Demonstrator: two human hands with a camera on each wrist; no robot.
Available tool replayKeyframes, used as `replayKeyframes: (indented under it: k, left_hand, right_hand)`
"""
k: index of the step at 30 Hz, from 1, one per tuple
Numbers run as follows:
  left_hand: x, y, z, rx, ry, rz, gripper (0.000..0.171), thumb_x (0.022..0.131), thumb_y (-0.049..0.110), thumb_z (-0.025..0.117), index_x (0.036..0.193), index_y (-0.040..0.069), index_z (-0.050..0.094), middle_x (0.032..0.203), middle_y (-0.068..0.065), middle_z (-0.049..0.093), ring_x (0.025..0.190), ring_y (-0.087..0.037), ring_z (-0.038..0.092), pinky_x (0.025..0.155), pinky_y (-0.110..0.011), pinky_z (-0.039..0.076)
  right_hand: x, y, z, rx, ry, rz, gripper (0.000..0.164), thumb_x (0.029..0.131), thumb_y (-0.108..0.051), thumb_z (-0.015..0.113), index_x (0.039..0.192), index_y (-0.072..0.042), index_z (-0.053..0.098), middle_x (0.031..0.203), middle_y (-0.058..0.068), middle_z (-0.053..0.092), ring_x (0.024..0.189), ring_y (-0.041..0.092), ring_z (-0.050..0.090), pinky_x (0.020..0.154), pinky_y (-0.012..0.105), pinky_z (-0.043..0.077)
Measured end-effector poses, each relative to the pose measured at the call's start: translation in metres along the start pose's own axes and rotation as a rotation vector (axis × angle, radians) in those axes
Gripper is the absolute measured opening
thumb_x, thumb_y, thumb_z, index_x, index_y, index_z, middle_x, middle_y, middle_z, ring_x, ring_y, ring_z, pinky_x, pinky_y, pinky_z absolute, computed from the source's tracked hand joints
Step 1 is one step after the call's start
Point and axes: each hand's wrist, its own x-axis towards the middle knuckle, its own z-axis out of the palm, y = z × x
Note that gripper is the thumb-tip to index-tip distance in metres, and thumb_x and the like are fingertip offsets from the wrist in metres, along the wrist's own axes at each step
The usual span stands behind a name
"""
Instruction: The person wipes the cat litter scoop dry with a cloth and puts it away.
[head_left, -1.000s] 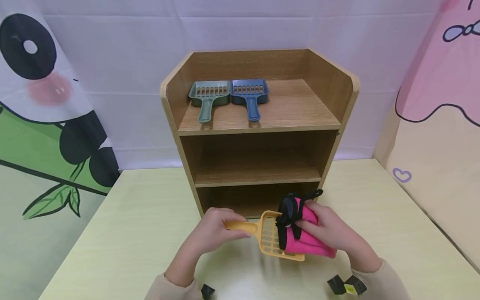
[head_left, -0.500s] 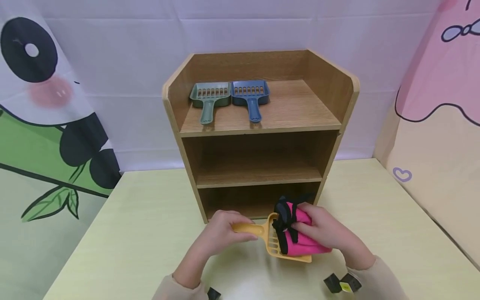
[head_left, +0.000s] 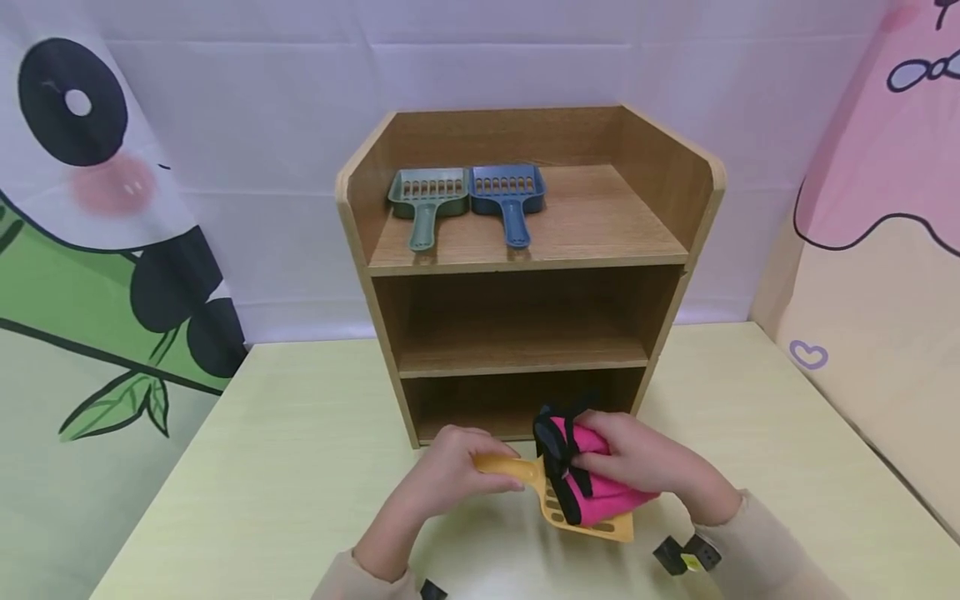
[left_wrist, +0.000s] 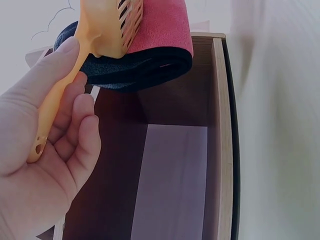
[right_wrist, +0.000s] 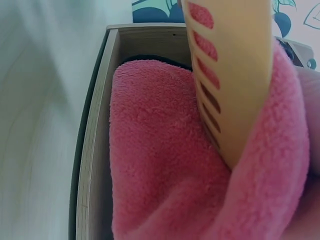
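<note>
My left hand grips the handle of a yellow slotted litter scoop above the table. In the left wrist view the thumb lies along the scoop handle and the fingers curl round behind it. A folded pink cloth with black edging is in my right hand, held against the scoop's slotted pan. From the right wrist, the fuzzy cloth wraps both sides of the scoop's pan, and pink shows through some slots. Most of the right hand is hidden there.
A wooden shelf unit stands just behind the hands. On its top level lie a green scoop and a blue scoop, side by side. The pale table stretches to both sides, with printed cloth walls around it.
Both hands have shifted slightly. The cloth has slid left and a little down over the scoop pan, covering more of it, while the scoop has moved a bit right and down.
</note>
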Motion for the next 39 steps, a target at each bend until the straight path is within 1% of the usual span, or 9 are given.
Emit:
replayKeyframes:
  k: [3,6,13,18,24,28,34,37,39]
  left_hand:
    - [-0.001,0.001,-0.001,0.003,-0.002,0.000,0.030,0.072,0.032,0.081,0.090,0.009,0.075,0.082,-0.001,0.072,0.067,-0.002,0.055,0.058,-0.019,0.050]
    - [-0.002,0.000,-0.003,0.017,0.008,0.009,0.030,0.072,0.032,0.081,0.091,0.009,0.075,0.083,-0.001,0.072,0.066,-0.002,0.054,0.057,-0.019,0.050]
    - [-0.004,-0.002,-0.009,0.068,0.071,0.056,0.027,0.073,0.028,0.080,0.091,0.009,0.075,0.083,0.000,0.072,0.067,-0.002,0.055,0.057,-0.018,0.050]
    - [-0.005,-0.003,-0.013,0.082,0.099,0.094,0.025,0.072,0.025,0.081,0.090,0.009,0.075,0.082,-0.001,0.072,0.066,-0.001,0.056,0.057,-0.017,0.049]
    - [-0.005,-0.002,-0.015,0.068,0.104,0.079,0.025,0.072,0.024,0.081,0.091,0.008,0.075,0.082,-0.001,0.071,0.067,-0.001,0.056,0.057,-0.018,0.050]
    - [-0.006,-0.001,-0.014,0.050,0.081,0.059,0.026,0.072,0.024,0.082,0.091,0.008,0.075,0.084,-0.001,0.072,0.068,-0.002,0.057,0.058,-0.018,0.050]
    - [-0.006,0.003,-0.011,0.006,0.007,0.014,0.028,0.072,0.029,0.082,0.091,0.009,0.076,0.084,0.000,0.072,0.069,-0.001,0.057,0.059,-0.019,0.050]
    - [-0.005,0.004,-0.009,0.002,-0.017,-0.002,0.028,0.072,0.030,0.082,0.090,0.010,0.076,0.082,0.000,0.072,0.068,0.000,0.055,0.059,-0.019,0.050]
    - [-0.005,0.004,-0.008,0.004,-0.022,-0.007,0.028,0.072,0.030,0.082,0.090,0.010,0.076,0.082,0.000,0.071,0.067,0.000,0.055,0.059,-0.019,0.049]
  right_hand:
    - [-0.002,-0.002,0.000,-0.015,0.001,0.021,0.029,0.087,-0.024,0.066,0.107,-0.005,0.058,0.081,-0.004,0.061,0.067,0.006,0.056,0.060,0.023,0.049]
    - [-0.004,-0.003,0.000,-0.037,0.026,0.024,0.029,0.087,-0.024,0.066,0.108,-0.005,0.058,0.081,-0.004,0.060,0.067,0.006,0.055,0.060,0.022,0.048]
    - [-0.009,-0.001,-0.004,-0.073,0.099,0.026,0.027,0.087,-0.021,0.067,0.106,-0.005,0.058,0.076,-0.004,0.057,0.064,0.006,0.052,0.058,0.022,0.046]
    - [-0.013,0.000,-0.007,-0.095,0.146,0.035,0.023,0.087,-0.020,0.067,0.102,-0.005,0.057,0.069,-0.005,0.051,0.061,0.006,0.049,0.055,0.021,0.042]
    - [-0.017,0.001,-0.009,-0.077,0.180,0.026,0.020,0.087,-0.017,0.066,0.099,-0.004,0.057,0.064,-0.005,0.047,0.057,0.006,0.047,0.051,0.021,0.041]
    - [-0.018,0.004,-0.008,-0.038,0.154,0.002,0.022,0.087,-0.019,0.066,0.100,-0.004,0.056,0.066,-0.005,0.050,0.059,0.005,0.048,0.052,0.022,0.042]
    - [-0.013,0.005,-0.001,0.046,0.042,-0.054,0.021,0.088,-0.020,0.065,0.100,-0.007,0.054,0.072,-0.005,0.056,0.061,0.004,0.054,0.055,0.023,0.048]
    - [-0.009,0.003,0.002,0.078,0.007,-0.059,0.019,0.089,-0.020,0.065,0.100,-0.008,0.054,0.074,-0.004,0.057,0.061,0.004,0.056,0.056,0.024,0.050]
    - [-0.007,0.001,0.004,0.081,0.003,-0.055,0.019,0.088,-0.019,0.065,0.100,-0.008,0.054,0.074,-0.004,0.057,0.061,0.005,0.056,0.056,0.024,0.050]
